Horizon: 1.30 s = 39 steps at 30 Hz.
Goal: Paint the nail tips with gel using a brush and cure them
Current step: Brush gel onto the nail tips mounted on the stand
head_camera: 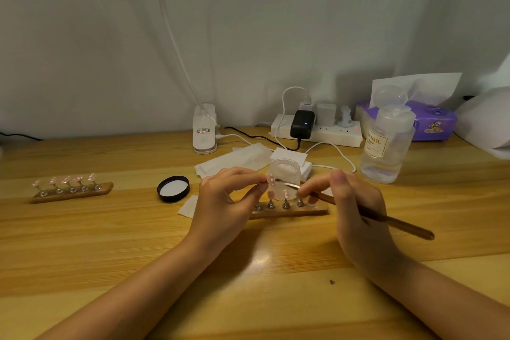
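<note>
My left hand (pixel 223 199) pinches a small pink nail tip (pixel 271 180) on its stand, lifted above the near wooden holder strip (pixel 289 211) at the middle of the pale wooden desk (pixel 110 243). My right hand (pixel 356 212) grips a long brown-handled brush (pixel 369 214), its bristle end touching that tip. Behind them stands a clear open jar (pixel 285 174) (its black lid (pixel 173 188) lies to the left). A second strip of pink tips (pixel 72 190) rests near the desk's left edge.

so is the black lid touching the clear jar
Apart. The head view shows the black lid lying on bare table left of the left hand, well clear of the clear jar.
</note>
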### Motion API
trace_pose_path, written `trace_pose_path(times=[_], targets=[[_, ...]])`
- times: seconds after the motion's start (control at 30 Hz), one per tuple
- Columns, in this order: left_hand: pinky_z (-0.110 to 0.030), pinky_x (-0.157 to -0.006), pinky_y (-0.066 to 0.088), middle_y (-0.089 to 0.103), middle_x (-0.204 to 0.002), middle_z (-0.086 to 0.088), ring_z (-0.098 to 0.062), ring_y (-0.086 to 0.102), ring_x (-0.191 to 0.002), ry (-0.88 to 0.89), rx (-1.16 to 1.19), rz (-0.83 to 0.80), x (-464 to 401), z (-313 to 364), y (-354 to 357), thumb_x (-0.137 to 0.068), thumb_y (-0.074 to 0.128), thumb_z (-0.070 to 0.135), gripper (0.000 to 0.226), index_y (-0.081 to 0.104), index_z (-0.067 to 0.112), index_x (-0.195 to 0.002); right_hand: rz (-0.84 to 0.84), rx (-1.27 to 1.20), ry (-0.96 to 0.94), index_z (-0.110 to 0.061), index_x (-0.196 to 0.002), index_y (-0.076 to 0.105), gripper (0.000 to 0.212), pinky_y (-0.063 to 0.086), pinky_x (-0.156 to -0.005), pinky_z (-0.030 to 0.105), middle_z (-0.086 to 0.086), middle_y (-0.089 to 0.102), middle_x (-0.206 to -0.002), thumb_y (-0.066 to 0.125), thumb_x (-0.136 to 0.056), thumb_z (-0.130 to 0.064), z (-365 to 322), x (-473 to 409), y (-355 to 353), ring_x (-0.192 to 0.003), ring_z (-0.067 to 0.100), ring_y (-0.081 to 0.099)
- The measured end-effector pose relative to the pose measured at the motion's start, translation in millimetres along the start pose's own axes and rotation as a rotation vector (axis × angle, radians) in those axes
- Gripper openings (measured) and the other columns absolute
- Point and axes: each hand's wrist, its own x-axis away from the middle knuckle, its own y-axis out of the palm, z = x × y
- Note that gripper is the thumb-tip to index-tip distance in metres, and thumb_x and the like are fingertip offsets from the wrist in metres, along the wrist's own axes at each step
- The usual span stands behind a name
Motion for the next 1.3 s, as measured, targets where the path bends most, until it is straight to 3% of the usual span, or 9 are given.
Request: trace_pose_path(times=[0.13,0.27,0.5,0.7,0.87,1.0,1.07,1.17,1.3], targets=[[-0.029,-0.074,0.051,0.068,-0.084,0.011,-0.005,0.062,-0.083,0.0,0.0,-0.007,-0.5,-0.6,-0.5,-0.077,0.068,0.004,0.026,0.068,0.021,-0.097,-0.067,0.008,0.05,-0.031,-0.08,0.063,0.038,0.046,-0.082,0.043,-0.017,0.066,-0.078,0.031,-0.092,-0.048,-0.8,-1.1,3.5,-0.082,0.002,0.063],[-0.022,-0.075,0.049,0.069,-0.085,0.009,-0.003,0.061,-0.085,-0.01,-0.004,-0.006,0.1,-1.4,-1.0,-0.076,0.069,0.005,0.025,0.069,0.019,-0.096,-0.027,-0.034,0.052,-0.031,-0.067,0.062,0.041,0.04,-0.082,0.023,-0.018,0.066,-0.067,0.03,-0.091,-0.036,-0.5,1.0,0.5,-0.074,0.0,0.061],[-0.02,-0.075,0.049,0.069,-0.085,0.01,-0.003,0.061,-0.086,-0.026,0.012,-0.007,-0.5,0.4,-1.3,-0.076,0.069,0.004,0.026,0.068,0.02,-0.096,-0.053,-0.02,0.098,-0.029,-0.079,0.064,0.036,0.046,-0.082,0.037,-0.01,0.067,-0.078,0.03,-0.089,-0.038,-1.2,-0.2,3.0,-0.084,0.006,0.062],[-0.029,-0.077,0.05,0.069,-0.087,0.008,-0.008,0.061,-0.087,-0.069,0.043,0.0,-0.5,0.8,-1.7,-0.076,0.068,0.007,0.022,0.07,0.02,-0.094,-0.082,-0.034,0.085,-0.024,-0.064,0.064,0.045,0.038,-0.079,0.016,-0.01,0.065,-0.064,0.029,-0.09,-0.033,-1.7,3.2,1.7,-0.074,-0.003,0.059],[-0.012,-0.076,0.045,0.065,-0.093,0.002,-0.004,0.058,-0.092,-0.01,0.061,0.026,-0.1,1.7,-1.9,-0.073,0.071,0.006,0.018,0.071,0.015,-0.088,0.015,-0.059,0.084,-0.02,-0.074,0.063,0.041,0.048,-0.076,0.024,-0.002,0.067,-0.073,0.029,-0.091,-0.033,1.4,-0.3,-1.7,-0.079,0.007,0.062],[-0.011,-0.078,0.046,0.068,-0.091,0.004,-0.003,0.062,-0.09,-0.009,0.105,-0.015,-0.5,2.2,-2.2,-0.072,0.066,0.018,0.016,0.07,0.013,-0.087,0.004,0.028,0.055,-0.03,-0.081,0.059,0.032,0.049,-0.077,0.043,-0.01,0.064,-0.08,0.03,-0.091,-0.035,1.1,-1.7,-0.7,-0.084,0.008,0.06],[-0.013,-0.077,0.048,0.069,-0.087,0.005,-0.003,0.063,-0.086,-0.028,0.106,-0.029,-0.1,2.4,-2.3,-0.074,0.066,0.02,0.016,0.07,0.014,-0.088,-0.015,0.106,-0.044,-0.037,-0.083,0.054,0.027,0.048,-0.072,0.042,-0.019,0.059,-0.079,0.03,-0.095,-0.038,-0.2,-2.5,2.0,-0.082,0.004,0.057],[-0.012,-0.076,0.047,0.068,-0.085,0.009,-0.001,0.062,-0.085,-0.025,0.081,-0.025,0.4,1.5,-2.5,-0.074,0.066,0.018,0.013,0.069,0.018,-0.087,-0.031,0.148,-0.089,-0.034,-0.083,0.055,0.037,0.043,-0.074,0.032,-0.028,0.054,-0.081,0.023,-0.096,-0.048,0.6,-3.1,4.2,-0.082,-0.002,0.054],[-0.011,-0.074,0.046,0.067,-0.084,0.009,0.0,0.061,-0.083,0.01,0.055,-0.012,-0.6,1.0,-2.6,-0.074,0.069,0.007,0.019,0.068,0.022,-0.087,-0.067,0.126,-0.124,-0.024,-0.077,0.062,0.048,0.041,-0.076,0.033,-0.018,0.059,-0.073,0.024,-0.097,-0.045,3.5,-0.7,3.5,-0.077,0.002,0.056]])
